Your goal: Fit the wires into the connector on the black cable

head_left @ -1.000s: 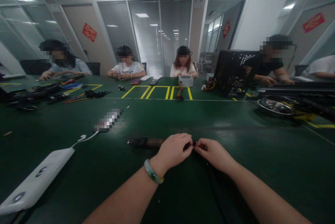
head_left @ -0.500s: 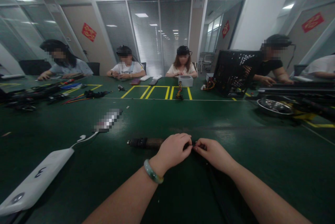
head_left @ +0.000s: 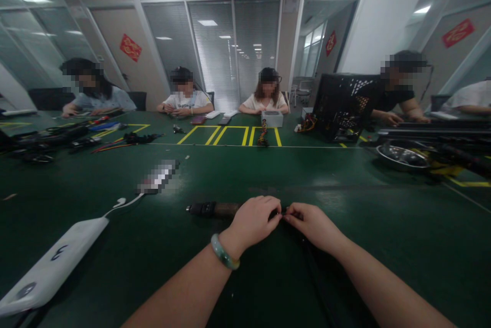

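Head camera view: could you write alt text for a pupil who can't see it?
A person's left hand holds what looks like an electric screwdriver lying on a green table, while the right hand pinches close to the left. On the left lies a white power bank, cabled to a pixelated device; co-workers sit across the table.

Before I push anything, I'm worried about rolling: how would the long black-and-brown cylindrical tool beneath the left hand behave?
The black-and-brown cylindrical tool could roll, since its exposed barrel looks round, though the bare left hand over it should limit that. It seems stiff: the visible body lies straight.
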### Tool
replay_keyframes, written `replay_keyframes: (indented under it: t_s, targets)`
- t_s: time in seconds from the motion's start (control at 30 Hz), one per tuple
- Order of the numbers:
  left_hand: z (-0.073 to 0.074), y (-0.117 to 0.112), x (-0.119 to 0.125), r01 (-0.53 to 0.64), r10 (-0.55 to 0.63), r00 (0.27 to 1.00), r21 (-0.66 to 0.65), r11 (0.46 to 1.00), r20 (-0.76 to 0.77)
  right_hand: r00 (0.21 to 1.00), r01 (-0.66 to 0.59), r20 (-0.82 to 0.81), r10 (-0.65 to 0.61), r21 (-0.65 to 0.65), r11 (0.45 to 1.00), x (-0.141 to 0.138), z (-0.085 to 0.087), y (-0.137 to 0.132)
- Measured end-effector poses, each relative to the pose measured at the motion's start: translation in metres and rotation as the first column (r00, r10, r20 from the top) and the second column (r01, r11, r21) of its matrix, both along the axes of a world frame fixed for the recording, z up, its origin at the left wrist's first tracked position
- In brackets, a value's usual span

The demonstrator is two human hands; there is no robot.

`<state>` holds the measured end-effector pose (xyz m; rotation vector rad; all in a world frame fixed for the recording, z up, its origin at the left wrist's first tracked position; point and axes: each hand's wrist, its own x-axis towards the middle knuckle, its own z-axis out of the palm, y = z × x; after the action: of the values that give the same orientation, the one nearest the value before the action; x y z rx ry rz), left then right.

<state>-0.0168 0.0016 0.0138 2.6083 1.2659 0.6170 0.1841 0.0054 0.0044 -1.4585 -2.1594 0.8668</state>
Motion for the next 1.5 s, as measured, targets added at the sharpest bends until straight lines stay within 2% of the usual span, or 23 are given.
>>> replay_keyframes:
  t_s: [0.53, 1.03, 1.27, 1.5]
  targets:
    - [0.0011, -0.0015, 0.0003, -0.01, 0.009, 1.0, -0.014, 1.0, -0.01, 1.0, 0.0, 0.016, 0.0, -0.002, 1.0, -0.0001, 0.0033, -0.0013]
    - [0.0034, -0.0027, 0.0006, -0.004, 0.004, 1.0, -0.009, 1.0, -0.004, 1.0, -0.005, -0.003, 0.005, 0.0, 1.0, 0.0015, -0.0021, 0.0019]
    - [0.0008, -0.0019, -0.0003, 0.009, -0.009, 0.999, -0.001, 1.0, -0.031, 1.0, -0.006, -0.001, 0.006, -0.003, 1.0, 0.0004, 0.0023, -0.0003]
    - [-0.0005, -0.001, -0.0006, -0.028, 0.027, 1.0, -0.009, 1.0, -0.016, 1.0, 0.0, 0.008, 0.001, -0.027, 1.0, -0.0004, 0.005, -0.0018]
